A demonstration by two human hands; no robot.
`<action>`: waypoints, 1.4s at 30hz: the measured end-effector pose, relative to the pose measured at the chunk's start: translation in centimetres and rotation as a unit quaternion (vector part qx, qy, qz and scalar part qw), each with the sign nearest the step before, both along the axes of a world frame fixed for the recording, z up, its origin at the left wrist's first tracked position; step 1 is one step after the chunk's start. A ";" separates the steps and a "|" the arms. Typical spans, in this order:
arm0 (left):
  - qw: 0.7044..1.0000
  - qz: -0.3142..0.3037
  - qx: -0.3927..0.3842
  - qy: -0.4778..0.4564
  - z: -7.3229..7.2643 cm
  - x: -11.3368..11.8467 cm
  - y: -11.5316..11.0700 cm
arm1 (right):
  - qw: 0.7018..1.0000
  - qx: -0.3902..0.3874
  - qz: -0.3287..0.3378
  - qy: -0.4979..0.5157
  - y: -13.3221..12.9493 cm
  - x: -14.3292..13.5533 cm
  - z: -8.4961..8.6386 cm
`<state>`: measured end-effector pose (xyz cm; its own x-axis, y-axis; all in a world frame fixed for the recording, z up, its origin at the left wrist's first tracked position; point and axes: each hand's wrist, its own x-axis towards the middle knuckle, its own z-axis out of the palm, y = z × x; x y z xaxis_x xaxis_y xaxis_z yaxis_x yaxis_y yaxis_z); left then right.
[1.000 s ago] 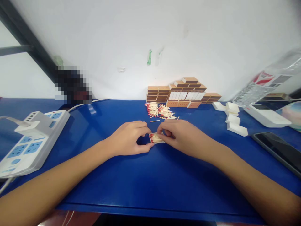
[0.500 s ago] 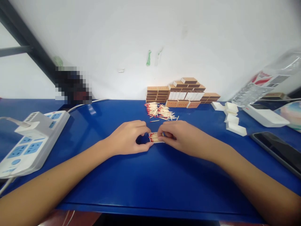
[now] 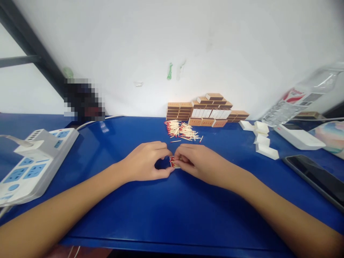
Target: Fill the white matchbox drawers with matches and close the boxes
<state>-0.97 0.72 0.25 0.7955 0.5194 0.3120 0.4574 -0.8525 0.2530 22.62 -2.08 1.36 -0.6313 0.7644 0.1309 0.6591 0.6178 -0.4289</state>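
Note:
A small white matchbox tray with red-tipped matches in it lies on the blue table. My left hand grips the tray's left end between thumb and fingers. From the right, my right hand reaches over the tray, its bent fingertips pinched at the matches and covering most of them. Just behind the hands is a heap of loose matches, with a single match in front of it.
Stacked matchboxes stand against the wall. Several white pieces, a phone, a white device and a leaning plastic bottle are at right. A power strip lies at left.
My right hand has moved left over the tray and now hides more of the matches. My left hand keeps its hold; the whole view has shifted slightly.

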 end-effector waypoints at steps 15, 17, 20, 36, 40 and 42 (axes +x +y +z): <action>1.000 0.011 -0.016 0.000 0.1 -0.1 0.0 | 0.998 0.018 -0.032 -0.054 0.0 1.0 1.3; 1.000 0.013 -0.015 0.000 0.1 -0.1 0.0 | 0.998 0.013 -0.029 -0.059 0.2 1.1 1.1; 1.000 0.010 -0.011 0.003 0.1 -0.1 0.0 | 0.998 0.019 -0.024 -0.052 0.2 1.0 0.7; 0.997 0.033 -0.014 -0.065 0.6 -0.3 0.2 | 0.984 0.158 -0.083 0.025 1.5 2.7 1.9; 0.996 0.047 -0.021 -0.067 0.7 -0.7 0.7 | 0.970 0.198 -0.140 0.011 2.6 4.0 2.0; 0.995 0.066 -0.020 -0.070 0.7 -0.8 1.0 | 0.970 0.191 -0.153 0.004 2.9 4.3 1.9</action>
